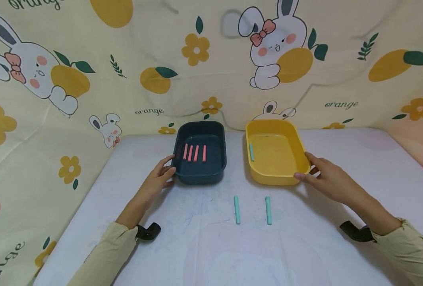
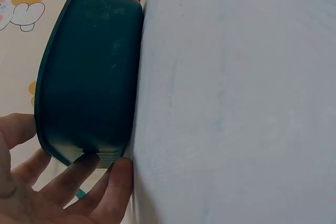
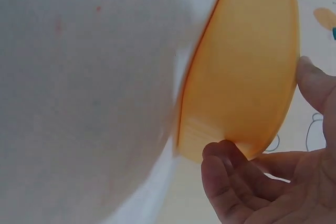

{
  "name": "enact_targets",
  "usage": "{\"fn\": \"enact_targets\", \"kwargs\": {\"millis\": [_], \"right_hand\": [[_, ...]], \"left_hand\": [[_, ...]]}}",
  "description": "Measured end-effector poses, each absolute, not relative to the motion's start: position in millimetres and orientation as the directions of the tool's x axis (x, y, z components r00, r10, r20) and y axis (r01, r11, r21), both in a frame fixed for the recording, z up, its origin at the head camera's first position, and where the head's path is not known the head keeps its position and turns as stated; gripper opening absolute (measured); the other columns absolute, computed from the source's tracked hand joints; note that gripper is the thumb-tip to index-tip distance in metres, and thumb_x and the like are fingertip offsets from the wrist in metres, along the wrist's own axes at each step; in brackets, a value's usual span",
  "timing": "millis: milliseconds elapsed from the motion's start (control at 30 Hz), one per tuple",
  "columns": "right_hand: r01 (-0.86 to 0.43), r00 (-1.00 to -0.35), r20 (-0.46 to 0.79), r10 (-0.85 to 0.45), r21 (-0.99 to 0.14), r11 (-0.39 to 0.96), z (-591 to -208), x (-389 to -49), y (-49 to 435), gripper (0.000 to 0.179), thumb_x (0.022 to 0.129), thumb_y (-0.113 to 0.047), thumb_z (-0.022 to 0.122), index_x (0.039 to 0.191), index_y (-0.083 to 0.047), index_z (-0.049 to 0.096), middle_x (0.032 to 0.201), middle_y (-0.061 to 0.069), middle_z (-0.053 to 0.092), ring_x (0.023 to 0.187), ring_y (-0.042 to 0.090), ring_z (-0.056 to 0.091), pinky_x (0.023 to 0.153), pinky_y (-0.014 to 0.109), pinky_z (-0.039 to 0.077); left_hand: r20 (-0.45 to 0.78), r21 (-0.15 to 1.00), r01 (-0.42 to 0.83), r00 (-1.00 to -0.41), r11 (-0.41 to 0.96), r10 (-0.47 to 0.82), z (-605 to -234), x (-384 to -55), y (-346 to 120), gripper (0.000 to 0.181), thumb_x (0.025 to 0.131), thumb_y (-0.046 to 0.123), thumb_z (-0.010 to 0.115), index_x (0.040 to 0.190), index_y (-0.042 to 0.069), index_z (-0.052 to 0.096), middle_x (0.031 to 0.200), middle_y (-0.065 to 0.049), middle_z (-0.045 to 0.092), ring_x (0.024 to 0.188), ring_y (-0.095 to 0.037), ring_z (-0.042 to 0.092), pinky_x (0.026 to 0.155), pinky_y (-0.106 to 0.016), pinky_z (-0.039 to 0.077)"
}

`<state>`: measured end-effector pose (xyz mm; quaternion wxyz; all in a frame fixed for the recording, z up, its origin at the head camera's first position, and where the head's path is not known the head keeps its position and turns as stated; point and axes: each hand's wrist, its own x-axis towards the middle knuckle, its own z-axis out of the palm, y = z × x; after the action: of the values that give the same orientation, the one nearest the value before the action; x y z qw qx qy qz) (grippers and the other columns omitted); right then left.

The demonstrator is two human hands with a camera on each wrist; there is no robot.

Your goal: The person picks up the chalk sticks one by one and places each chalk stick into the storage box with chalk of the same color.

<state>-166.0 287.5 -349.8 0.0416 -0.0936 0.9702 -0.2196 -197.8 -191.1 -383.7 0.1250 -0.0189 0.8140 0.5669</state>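
A dark teal plastic bin [image 1: 200,178] stands on the table with several pink sticks [image 1: 196,153], like chalk, in it. My left hand [image 1: 158,174] touches its near left corner from outside, thumb at the rim and fingers along the side wall. To its right stands a yellow bin [image 1: 275,179] with one mint-green stick [image 1: 252,152] inside. At that bin's near right corner is my right hand [image 1: 325,176], its thumb at the rim and its bent fingers by the outer wall. Two more mint-green sticks, a left one [image 1: 237,210] and a right one [image 1: 268,210], lie in front.
A white-covered table [image 1: 204,254] bears both bins. Behind it and at the left hangs a cream cloth [image 1: 125,91] printed with rabbits and oranges. Black bands, one at the left cuff [image 1: 148,231] and one at the right cuff [image 1: 356,231], project over the table.
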Motion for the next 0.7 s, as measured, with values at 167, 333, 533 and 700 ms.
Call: {"fn": "enact_targets", "kwargs": {"millis": [167,333,533,700], "right_hand": [[-0.164,-0.978,-0.046,-0.205,-0.439,0.883,-350.1,-165.5,287.9,0.091,0.096,-0.056,0.057,0.154,0.005,0.024,0.118,0.026,0.059,0.099,0.031,0.063,0.072,0.034,0.054],[-0.164,-0.978,-0.044,-0.203,-0.435,0.885,-349.0,-165.2,287.4,0.091,0.096,-0.056,0.057,0.154,0.005,0.023,0.118,0.027,0.059,0.098,0.032,0.063,0.071,0.034,0.055],[-0.163,-0.978,-0.048,-0.203,-0.437,0.885,-350.5,-165.1,287.3,0.092,0.096,-0.056,0.057,0.155,0.006,0.020,0.120,0.029,0.058,0.099,0.033,0.063,0.070,0.033,0.054],[-0.164,-0.978,-0.043,-0.203,-0.438,0.884,-352.0,-163.6,287.7,0.093,0.096,-0.056,0.057,0.156,0.005,0.019,0.121,0.030,0.057,0.099,0.033,0.063,0.068,0.030,0.052]], "left_hand": [[-0.065,0.838,-0.054,-0.998,0.543,0.000,-374.2,-191.7,-183.9,0.055,0.103,0.030,0.053,0.155,0.025,0.032,0.158,-0.014,0.037,0.145,-0.036,0.035,0.115,-0.056,0.037],[0.245,0.719,0.162,-0.969,0.676,-0.029,-356.2,-168.5,-155.0,0.047,0.096,0.025,0.066,0.139,0.013,0.052,0.145,-0.012,0.049,0.135,-0.033,0.037,0.111,-0.054,0.036],[0.142,0.784,0.257,-0.960,0.565,0.239,-354.2,-137.5,-111.8,0.037,0.090,0.023,0.074,0.126,0.017,0.064,0.125,-0.002,0.066,0.113,-0.021,0.060,0.093,-0.042,0.054],[-0.045,0.844,0.147,-0.939,0.516,0.341,-367.8,-131.1,-88.0,0.041,0.086,0.026,0.079,0.125,0.021,0.065,0.123,0.004,0.067,0.111,-0.017,0.061,0.092,-0.035,0.053]]}}
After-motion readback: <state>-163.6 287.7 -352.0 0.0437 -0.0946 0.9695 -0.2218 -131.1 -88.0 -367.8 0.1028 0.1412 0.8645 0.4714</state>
